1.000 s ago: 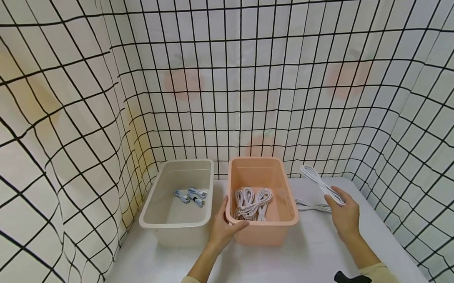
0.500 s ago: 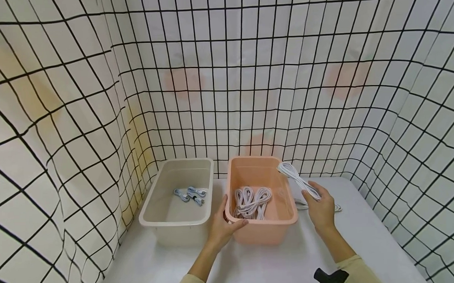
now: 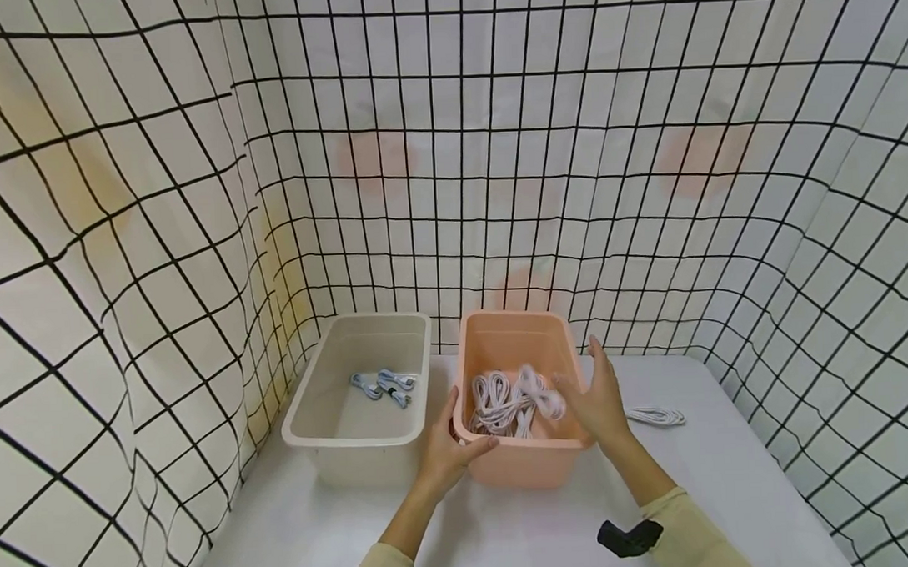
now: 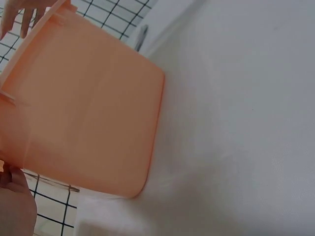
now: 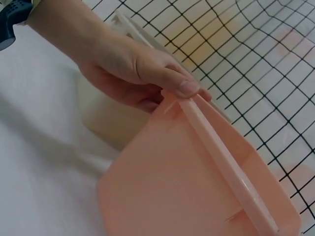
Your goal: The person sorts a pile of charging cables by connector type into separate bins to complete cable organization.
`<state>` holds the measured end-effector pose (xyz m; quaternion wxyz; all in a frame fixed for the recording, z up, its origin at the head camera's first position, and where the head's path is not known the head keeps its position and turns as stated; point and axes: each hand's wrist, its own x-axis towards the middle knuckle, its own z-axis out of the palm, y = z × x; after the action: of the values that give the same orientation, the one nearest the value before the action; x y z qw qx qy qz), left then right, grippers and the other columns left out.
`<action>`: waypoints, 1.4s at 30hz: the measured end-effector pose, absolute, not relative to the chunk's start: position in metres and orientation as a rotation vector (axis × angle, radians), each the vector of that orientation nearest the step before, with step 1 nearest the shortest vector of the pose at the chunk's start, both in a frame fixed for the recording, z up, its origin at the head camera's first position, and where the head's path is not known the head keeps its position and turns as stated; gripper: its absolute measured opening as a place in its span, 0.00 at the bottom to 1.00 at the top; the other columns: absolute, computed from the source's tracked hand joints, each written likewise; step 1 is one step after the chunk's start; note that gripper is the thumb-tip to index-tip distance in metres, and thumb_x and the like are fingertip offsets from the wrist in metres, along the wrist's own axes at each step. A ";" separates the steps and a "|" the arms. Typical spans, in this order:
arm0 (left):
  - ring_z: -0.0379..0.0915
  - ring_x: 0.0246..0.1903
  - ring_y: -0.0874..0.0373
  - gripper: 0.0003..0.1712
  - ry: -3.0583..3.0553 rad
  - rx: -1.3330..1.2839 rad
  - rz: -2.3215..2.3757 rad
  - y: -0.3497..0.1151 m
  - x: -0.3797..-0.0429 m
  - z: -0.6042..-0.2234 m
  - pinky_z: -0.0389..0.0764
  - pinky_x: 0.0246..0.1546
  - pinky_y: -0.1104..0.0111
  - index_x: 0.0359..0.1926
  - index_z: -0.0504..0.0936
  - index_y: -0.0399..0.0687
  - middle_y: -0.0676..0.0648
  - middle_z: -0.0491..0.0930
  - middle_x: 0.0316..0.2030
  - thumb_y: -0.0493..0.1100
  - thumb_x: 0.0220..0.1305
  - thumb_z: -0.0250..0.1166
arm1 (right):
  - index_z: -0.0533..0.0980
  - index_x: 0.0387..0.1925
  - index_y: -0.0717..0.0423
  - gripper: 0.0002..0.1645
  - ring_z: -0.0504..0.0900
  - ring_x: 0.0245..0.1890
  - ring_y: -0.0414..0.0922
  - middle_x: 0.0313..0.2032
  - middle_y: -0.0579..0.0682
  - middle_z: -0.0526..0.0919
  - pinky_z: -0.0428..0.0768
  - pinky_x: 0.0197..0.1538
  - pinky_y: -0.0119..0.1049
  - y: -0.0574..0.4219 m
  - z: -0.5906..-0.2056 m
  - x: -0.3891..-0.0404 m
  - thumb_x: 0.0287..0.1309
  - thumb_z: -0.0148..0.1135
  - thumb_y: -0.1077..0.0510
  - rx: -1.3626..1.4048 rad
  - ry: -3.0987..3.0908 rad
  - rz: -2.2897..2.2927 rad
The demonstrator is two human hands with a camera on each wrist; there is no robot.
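In the head view my left hand (image 3: 443, 452) grips the near left corner of the orange bin (image 3: 526, 464), its thumb over the rim. The right wrist view shows this same left hand (image 5: 142, 73) pinching that rim. My right hand (image 3: 599, 395) is over the bin's right side, fingers extended and spread. Just left of its fingers a white cable bundle (image 3: 542, 394) shows blurred inside the bin, apart from the hand. More coiled white cables (image 3: 491, 399) lie on the bin floor. In the left wrist view, right-hand fingers (image 4: 25, 23) hang over the rim.
A beige bin (image 3: 354, 443) with several small light-blue cable bundles (image 3: 382, 386) stands left of the orange one. Another coiled white cable (image 3: 656, 416) lies on the white table (image 3: 701, 475) at right. Black grid netting (image 3: 510, 177) encloses the back and sides.
My right hand has moved left from the table to above the orange bin and released the white cable bundle it was holding. My left hand has stayed on the bin's rim.
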<state>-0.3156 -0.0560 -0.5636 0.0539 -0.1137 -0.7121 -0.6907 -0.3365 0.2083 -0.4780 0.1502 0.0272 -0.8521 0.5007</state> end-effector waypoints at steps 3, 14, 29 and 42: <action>0.66 0.69 0.42 0.67 -2.175 -0.337 -2.089 -0.057 -0.315 -0.562 0.71 0.66 0.52 0.83 0.50 0.50 0.39 0.57 0.78 0.41 0.50 0.84 | 0.45 0.82 0.56 0.54 0.53 0.75 0.65 0.76 0.64 0.56 0.58 0.70 0.68 0.207 -0.475 -0.337 0.70 0.67 0.48 0.092 -2.467 1.403; 0.63 0.71 0.41 0.68 -2.206 -0.312 -2.069 -0.059 -0.317 -0.562 0.68 0.67 0.52 0.83 0.50 0.52 0.40 0.54 0.79 0.45 0.50 0.85 | 0.65 0.74 0.59 0.36 0.62 0.71 0.64 0.72 0.63 0.64 0.70 0.65 0.64 0.219 -0.476 -0.343 0.71 0.65 0.54 0.152 -2.480 1.408; 0.65 0.70 0.44 0.67 -2.183 -0.317 -2.121 -0.053 -0.320 -0.562 0.69 0.66 0.51 0.83 0.51 0.54 0.40 0.57 0.78 0.44 0.50 0.85 | 0.72 0.69 0.59 0.31 0.63 0.71 0.64 0.72 0.63 0.66 0.70 0.64 0.65 0.247 -0.468 -0.349 0.69 0.68 0.53 0.320 -2.568 1.305; 0.62 0.71 0.43 0.67 -2.166 -0.322 -2.133 -0.056 -0.316 -0.565 0.68 0.67 0.52 0.83 0.51 0.53 0.40 0.54 0.79 0.43 0.50 0.85 | 0.68 0.72 0.63 0.34 0.60 0.71 0.69 0.72 0.69 0.64 0.65 0.65 0.70 0.309 -0.485 -0.376 0.72 0.65 0.51 0.319 -2.640 1.239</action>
<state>-0.3156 -0.0562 -0.5652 0.0424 -0.1051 -0.7080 -0.6971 -0.3755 0.3093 -0.4853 0.1037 0.1083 -0.8950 0.4201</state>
